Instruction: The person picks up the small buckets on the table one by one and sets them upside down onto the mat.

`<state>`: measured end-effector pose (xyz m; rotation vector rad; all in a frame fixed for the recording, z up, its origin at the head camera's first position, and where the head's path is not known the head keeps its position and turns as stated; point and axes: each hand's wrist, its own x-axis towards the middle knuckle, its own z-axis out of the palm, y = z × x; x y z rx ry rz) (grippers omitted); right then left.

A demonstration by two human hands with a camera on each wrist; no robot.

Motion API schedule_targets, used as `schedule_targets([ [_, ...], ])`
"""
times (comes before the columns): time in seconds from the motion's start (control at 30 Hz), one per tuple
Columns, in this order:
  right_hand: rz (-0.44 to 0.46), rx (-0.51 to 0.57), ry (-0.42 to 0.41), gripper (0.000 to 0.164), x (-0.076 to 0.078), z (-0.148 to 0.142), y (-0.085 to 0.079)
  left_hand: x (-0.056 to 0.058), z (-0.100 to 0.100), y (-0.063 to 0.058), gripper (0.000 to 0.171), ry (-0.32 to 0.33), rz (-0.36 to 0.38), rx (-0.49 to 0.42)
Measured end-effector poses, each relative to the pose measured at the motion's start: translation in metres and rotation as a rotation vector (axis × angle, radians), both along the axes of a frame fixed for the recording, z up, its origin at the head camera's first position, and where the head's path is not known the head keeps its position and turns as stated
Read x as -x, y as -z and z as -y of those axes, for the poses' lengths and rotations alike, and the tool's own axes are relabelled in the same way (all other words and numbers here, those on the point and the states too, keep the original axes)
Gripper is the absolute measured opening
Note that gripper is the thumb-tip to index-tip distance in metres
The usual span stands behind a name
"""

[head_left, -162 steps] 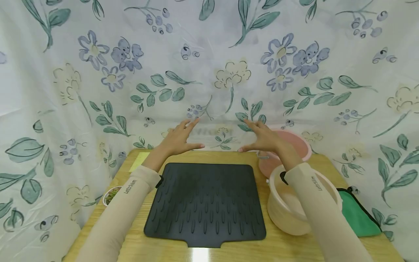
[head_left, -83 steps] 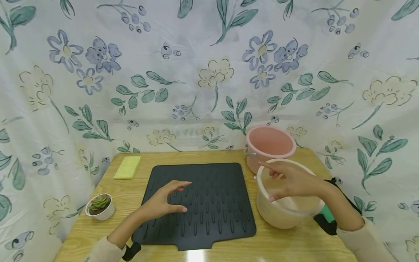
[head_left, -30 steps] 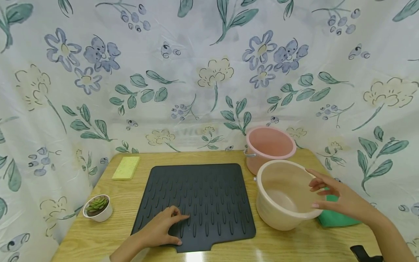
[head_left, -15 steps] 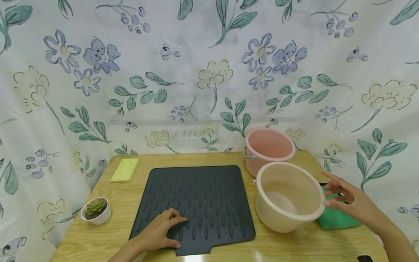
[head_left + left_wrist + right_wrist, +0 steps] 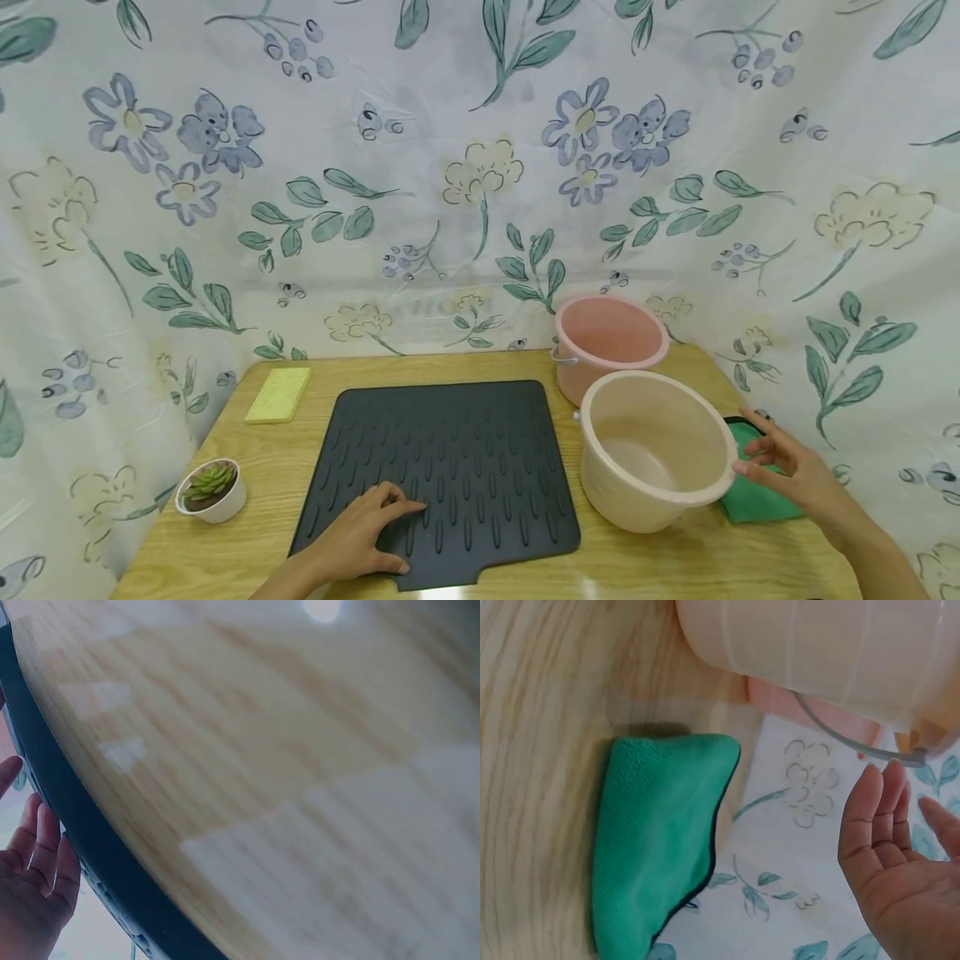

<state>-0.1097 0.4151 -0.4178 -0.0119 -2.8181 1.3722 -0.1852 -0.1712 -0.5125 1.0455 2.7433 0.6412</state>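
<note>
My left hand [image 5: 358,533] rests at the front left of a ribbed black drying mat [image 5: 457,450], thumb near its front edge, fingers loosely bent. The left wrist view shows the fingers of that left hand [image 5: 41,877] beside the dark mat rim [image 5: 82,802]. My right hand [image 5: 798,475] is at the right side of a cream bucket [image 5: 630,504], its thumb tip at the rim. In the right wrist view, the relaxed fingers of the right hand [image 5: 900,877] lie close to the bucket's grey handle [image 5: 855,748]; whether they touch it I cannot tell.
Behind the cream bucket stands a pink bucket [image 5: 573,379]. A folded green cloth [image 5: 757,500] lies under the right hand's side. At left are a yellow sponge [image 5: 277,394] and a white pot with a succulent [image 5: 225,502]. A floral curtain [image 5: 420,167] hangs behind the wooden table.
Both hands came down from being raised over the table. The left settled on the mat's front left; the right passed from above the cream bucket to its right side, close to the rim.
</note>
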Motion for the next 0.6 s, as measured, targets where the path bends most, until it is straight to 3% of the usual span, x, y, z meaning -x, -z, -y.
schedule_targets([
  [0.17, 0.038, 0.139, -0.013, 0.069, 0.007, 0.002, 0.008, 0.0, 0.0, 0.001, 0.072, -0.007, -0.004, -0.005],
  [0.4, 0.047, 0.457, -0.09, 0.059, 0.013, 0.007, 0.017, 0.001, -0.003, 0.001, 0.072, -0.023, 0.007, -0.003],
  [0.6, 0.093, 0.641, -0.074, 0.047, 0.023, 0.009, 0.017, 0.002, -0.006, 0.002, 0.072, -0.025, 0.004, -0.008],
])
